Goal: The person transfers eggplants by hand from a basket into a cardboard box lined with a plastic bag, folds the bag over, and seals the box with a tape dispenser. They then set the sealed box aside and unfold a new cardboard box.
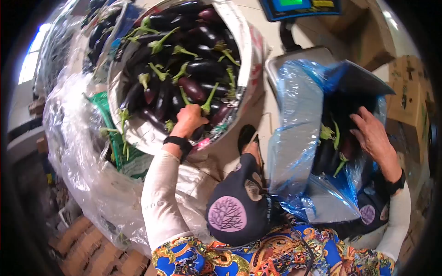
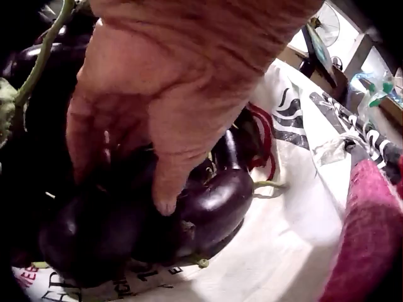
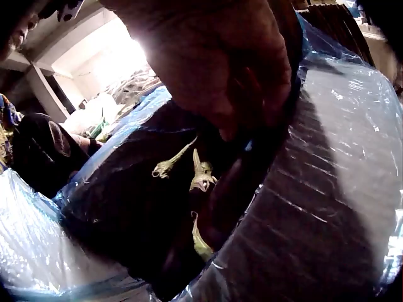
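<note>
A round white sack point(image 1: 251, 60) full of dark purple eggplants point(image 1: 205, 69) with green stems stands at the upper left of the head view. My left hand point(image 1: 189, 120) reaches into its near side. In the left wrist view its thumb and fingers straddle a glossy eggplant point(image 2: 94, 226), gripping it; the fingertips are hidden. On the right, a box lined with blue plastic point(image 1: 294, 138) contains several eggplants point(image 1: 324, 156). My right hand point(image 1: 370, 135) hangs over the box's right part, fingers loosely bent just above the eggplants; the right wrist view is dark under the palm point(image 3: 208, 69).
Behind the lined box is a scale with a metal platform point(image 1: 299, 57) and a display point(image 1: 292, 3). Cardboard boxes point(image 1: 407, 99) stand at the right. Clear plastic sheeting point(image 1: 78, 152) and a green bag point(image 1: 133, 161) lie left of the sack. My knee point(image 1: 239, 198) is between sack and box.
</note>
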`<state>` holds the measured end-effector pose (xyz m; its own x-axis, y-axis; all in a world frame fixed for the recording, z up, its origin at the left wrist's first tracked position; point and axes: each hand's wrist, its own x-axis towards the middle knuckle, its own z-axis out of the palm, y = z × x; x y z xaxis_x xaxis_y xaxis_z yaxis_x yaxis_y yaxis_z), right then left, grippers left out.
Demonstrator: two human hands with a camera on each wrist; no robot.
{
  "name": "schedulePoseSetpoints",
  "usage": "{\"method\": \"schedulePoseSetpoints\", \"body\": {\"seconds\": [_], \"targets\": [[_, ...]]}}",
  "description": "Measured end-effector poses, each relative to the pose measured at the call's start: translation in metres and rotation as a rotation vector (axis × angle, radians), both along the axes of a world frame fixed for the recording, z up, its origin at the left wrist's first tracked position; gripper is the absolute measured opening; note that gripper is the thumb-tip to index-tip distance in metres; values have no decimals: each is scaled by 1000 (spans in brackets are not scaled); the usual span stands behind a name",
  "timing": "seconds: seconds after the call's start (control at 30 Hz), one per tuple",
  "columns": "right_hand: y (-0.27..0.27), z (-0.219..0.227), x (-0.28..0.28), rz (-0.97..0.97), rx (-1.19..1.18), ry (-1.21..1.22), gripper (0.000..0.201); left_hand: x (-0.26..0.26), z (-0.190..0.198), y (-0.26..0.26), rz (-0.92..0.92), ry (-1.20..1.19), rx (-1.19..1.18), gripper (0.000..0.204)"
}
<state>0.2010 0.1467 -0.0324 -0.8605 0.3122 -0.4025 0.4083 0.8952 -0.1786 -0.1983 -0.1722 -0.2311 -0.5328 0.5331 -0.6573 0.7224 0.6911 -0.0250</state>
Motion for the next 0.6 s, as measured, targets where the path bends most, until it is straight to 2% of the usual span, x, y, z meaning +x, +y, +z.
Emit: {"method": "schedulePoseSetpoints", "body": {"seconds": [0.07, 0.13, 0.2, 0.27, 0.33, 0.4, 0.47, 0.5, 0.53, 0.6], "targets": [[5, -8, 12, 32, 12, 74, 42, -5, 13, 9, 16, -47, 15, 52], [7, -5, 9, 30, -44, 146, 32, 3, 46, 25, 21, 50, 192, 53], [11, -9, 11, 5, -84, 158, 27, -4, 80, 30, 131, -87, 557, 48], [9, -10, 16, 1, -71, 212, 25, 20, 142, 50, 216, -200, 874, 44], [12, -12, 19, -6, -101, 159, 29, 54, 196, 71, -90, -86, 1092, 48], [13, -10, 17, -8, -124, 144, 27, 103, 239, 98, -338, -160, 1290, 53], [13, -6, 18, -29, -133, 159, 20, 139, 245, 117, -549, -257, 1365, 51], [16, -4, 19, -39, -169, 119, 28, 154, 247, 130, -704, -327, 1337, 45], [17, -5, 21, -41, -169, 135, 27, 170, 248, 146, -855, -396, 1301, 40], [18, -12, 25, -30, -179, 170, 26, 203, 228, 171, -1072, -371, 1194, 25]]}}
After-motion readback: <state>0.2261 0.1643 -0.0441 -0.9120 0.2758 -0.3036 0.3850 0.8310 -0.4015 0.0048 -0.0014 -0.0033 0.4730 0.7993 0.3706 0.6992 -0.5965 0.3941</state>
